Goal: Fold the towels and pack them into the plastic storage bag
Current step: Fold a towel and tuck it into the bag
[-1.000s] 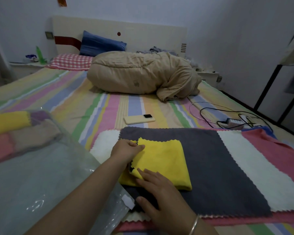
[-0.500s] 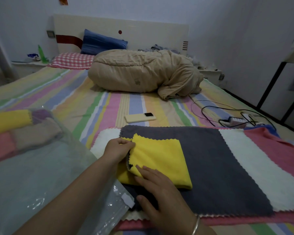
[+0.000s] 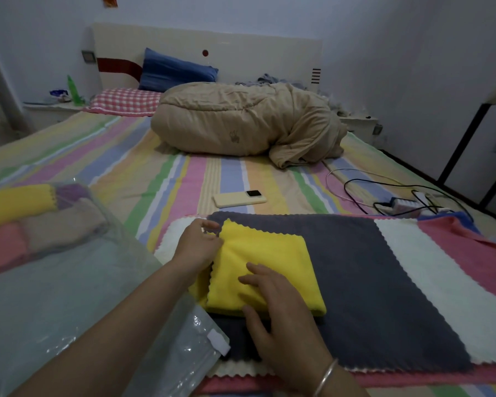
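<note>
On grey towel [image 3: 384,282]: folded yellow towel [image 3: 269,259]. Left hand [image 3: 196,245] pinches its 10 o'clock corner; right hand [image 3: 272,308] fingers spread flat, pressing 6 o'clock edge.

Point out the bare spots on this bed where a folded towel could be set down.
Free: the striped sheet between the plastic storage bag and the tan duvet, left of the phone; also the grey towel right of the yellow towel. Crowded: the cables and charger at far right, and the near edge under both hands.
</note>
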The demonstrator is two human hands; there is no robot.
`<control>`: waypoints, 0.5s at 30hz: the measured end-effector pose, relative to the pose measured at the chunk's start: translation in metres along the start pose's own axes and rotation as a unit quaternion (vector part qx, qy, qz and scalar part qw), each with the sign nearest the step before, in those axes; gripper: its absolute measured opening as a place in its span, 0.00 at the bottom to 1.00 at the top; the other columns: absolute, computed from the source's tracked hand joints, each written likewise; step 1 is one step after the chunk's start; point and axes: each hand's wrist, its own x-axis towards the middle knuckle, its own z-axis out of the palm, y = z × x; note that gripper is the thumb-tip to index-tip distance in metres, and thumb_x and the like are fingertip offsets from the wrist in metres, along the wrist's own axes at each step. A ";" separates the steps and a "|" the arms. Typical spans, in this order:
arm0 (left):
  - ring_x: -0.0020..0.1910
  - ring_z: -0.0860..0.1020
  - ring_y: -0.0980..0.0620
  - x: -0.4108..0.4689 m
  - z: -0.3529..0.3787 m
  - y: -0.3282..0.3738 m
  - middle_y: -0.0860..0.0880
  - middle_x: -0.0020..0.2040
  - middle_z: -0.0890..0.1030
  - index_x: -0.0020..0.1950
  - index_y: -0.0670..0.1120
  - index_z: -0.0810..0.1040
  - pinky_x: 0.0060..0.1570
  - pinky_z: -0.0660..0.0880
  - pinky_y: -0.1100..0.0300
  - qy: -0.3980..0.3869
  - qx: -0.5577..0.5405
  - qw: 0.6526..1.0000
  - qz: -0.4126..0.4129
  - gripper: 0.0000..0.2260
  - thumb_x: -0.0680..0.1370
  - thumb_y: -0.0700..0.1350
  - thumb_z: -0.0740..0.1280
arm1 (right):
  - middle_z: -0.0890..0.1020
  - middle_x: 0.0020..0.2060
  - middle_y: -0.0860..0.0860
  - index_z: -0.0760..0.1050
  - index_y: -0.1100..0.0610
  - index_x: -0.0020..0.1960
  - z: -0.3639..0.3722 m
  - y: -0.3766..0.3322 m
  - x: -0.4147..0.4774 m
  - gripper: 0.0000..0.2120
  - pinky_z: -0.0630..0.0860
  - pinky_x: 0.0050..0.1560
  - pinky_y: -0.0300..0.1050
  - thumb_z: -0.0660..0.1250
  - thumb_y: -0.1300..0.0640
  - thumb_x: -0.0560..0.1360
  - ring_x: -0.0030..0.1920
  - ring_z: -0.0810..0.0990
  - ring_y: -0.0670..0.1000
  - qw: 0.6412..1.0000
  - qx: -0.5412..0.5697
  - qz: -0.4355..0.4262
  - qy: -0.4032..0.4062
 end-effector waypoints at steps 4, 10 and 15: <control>0.47 0.76 0.50 0.005 -0.008 -0.003 0.50 0.50 0.79 0.58 0.50 0.70 0.43 0.71 0.56 0.007 0.092 0.995 0.030 0.10 0.79 0.40 0.63 | 0.73 0.66 0.45 0.73 0.48 0.60 -0.008 0.000 0.015 0.15 0.70 0.65 0.48 0.58 0.51 0.75 0.69 0.69 0.47 0.999 -0.022 0.025 0.039; 0.55 0.76 0.48 -0.002 -0.006 -0.008 0.49 0.56 0.79 0.69 0.48 0.65 0.56 0.74 0.50 -0.016 0.123 0.992 0.031 0.21 0.78 0.49 0.67 | 0.56 0.77 0.48 0.60 0.48 0.75 -0.027 0.005 0.046 0.22 0.51 0.74 0.43 0.53 0.46 0.81 0.76 0.51 0.49 0.972 -0.132 0.174 -0.088; 0.63 0.75 0.44 -0.011 -0.005 -0.011 0.46 0.64 0.77 0.76 0.52 0.55 0.59 0.73 0.50 -0.057 0.197 0.973 0.107 0.38 0.72 0.45 0.73 | 0.44 0.78 0.51 0.46 0.47 0.78 -0.018 0.022 0.061 0.28 0.46 0.76 0.57 0.45 0.41 0.81 0.77 0.40 0.56 0.925 -0.211 0.233 -0.215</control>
